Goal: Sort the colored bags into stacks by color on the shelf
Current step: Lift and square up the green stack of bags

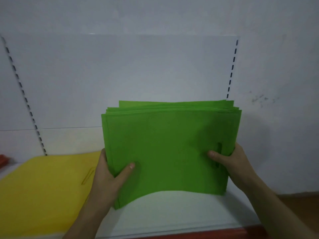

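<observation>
A thick stack of green bags [165, 145] stands almost upright above the white shelf [172, 214], its lower edge lifted and bowed. My left hand [110, 175] grips the stack's left edge, thumb across the front. My right hand [231, 161] grips the right edge, with the thumb by the bags' dark handle slot. A stack of yellow bags [43, 190] lies flat on the shelf to the left, showing a handle slot near its right side.
A bit of something red-orange [3, 160] shows at the far left edge. White back panel with slotted uprights [25, 99] rises behind the shelf. The shelf's red front edge [215, 233] runs along the bottom. A white wall is to the right.
</observation>
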Demonstrator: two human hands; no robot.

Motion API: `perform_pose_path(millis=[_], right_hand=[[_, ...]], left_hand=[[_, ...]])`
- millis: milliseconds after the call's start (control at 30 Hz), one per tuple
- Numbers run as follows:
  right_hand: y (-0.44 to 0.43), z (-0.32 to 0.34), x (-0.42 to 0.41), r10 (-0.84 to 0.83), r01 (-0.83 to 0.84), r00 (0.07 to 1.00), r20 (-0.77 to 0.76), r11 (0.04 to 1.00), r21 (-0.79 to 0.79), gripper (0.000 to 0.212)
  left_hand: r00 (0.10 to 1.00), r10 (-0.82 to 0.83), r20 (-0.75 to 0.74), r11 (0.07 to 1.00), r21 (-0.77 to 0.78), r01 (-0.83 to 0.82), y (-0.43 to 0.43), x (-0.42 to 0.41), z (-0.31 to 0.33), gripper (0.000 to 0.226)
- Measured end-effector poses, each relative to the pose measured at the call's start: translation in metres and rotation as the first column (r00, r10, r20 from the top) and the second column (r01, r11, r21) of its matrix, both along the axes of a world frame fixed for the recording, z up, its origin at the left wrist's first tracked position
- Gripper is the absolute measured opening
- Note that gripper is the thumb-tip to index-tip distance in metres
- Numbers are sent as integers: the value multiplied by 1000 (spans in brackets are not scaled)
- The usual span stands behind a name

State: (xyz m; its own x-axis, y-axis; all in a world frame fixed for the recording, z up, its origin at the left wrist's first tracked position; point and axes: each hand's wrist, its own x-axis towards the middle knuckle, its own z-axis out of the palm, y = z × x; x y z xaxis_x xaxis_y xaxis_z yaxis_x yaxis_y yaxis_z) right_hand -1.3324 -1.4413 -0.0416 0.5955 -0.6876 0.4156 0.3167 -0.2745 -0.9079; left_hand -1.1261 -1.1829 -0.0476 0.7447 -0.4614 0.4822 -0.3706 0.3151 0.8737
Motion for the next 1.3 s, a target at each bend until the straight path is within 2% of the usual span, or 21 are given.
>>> perform_pose_path(millis=[100, 167, 267, 400, 433, 600, 700, 833, 967, 1100, 1200, 1300], right_hand=[[14, -1, 11, -50, 51, 998, 24, 998, -39, 52], [18, 4, 15, -81, 83, 996, 28, 995, -59, 44], [11, 9, 13, -50, 52, 998, 39, 997, -65, 53], [1, -5, 6, -10, 10, 1000, 20, 1000, 3, 96], [4, -8, 7, -5, 4, 1000, 10, 1000, 25, 99], [6, -1, 15, -17, 17, 1000, -23, 1000, 13, 81], [0, 7, 11, 31, -31, 999, -35, 1000, 1, 74], [-3, -5, 6, 64, -63, 997, -33, 997, 37, 96], [1, -8, 9, 43, -43, 999, 8, 997, 62, 70], [4, 5, 12, -35, 35, 999, -8, 999, 35, 95], [-3, 13, 9, -25, 26, 999, -32, 1000, 16, 98], [-4, 5, 5, -25, 27, 998, -56, 999, 32, 103]], left_hand=[[999, 36, 15, 999, 0, -36, -10, 0, -4, 44], [997, 69, 36, 998, -13, -68, -13, -2, -2, 43], [996, 83, 15, 996, -41, -82, -11, 2, -1, 47], [1000, 2, -30, 1000, -3, -2, -9, 5, -11, 51], [999, 5, -35, 1000, 3, -5, -11, 5, -13, 48], [994, 93, 51, 996, -13, -93, -17, 8, -2, 38], [997, 59, 39, 998, -21, -59, -14, 13, 1, 43], [1000, -2, -28, 1000, -4, 2, -12, 13, -8, 47], [998, 18, -64, 1000, -10, -19, -19, 9, -9, 38], [999, 44, 1, 999, -20, -44, -22, 11, 3, 35], [998, 27, 48, 1000, -9, -27, -18, 14, 7, 45], [1000, 1, 8, 1000, 20, -2, -17, 11, -2, 49]])
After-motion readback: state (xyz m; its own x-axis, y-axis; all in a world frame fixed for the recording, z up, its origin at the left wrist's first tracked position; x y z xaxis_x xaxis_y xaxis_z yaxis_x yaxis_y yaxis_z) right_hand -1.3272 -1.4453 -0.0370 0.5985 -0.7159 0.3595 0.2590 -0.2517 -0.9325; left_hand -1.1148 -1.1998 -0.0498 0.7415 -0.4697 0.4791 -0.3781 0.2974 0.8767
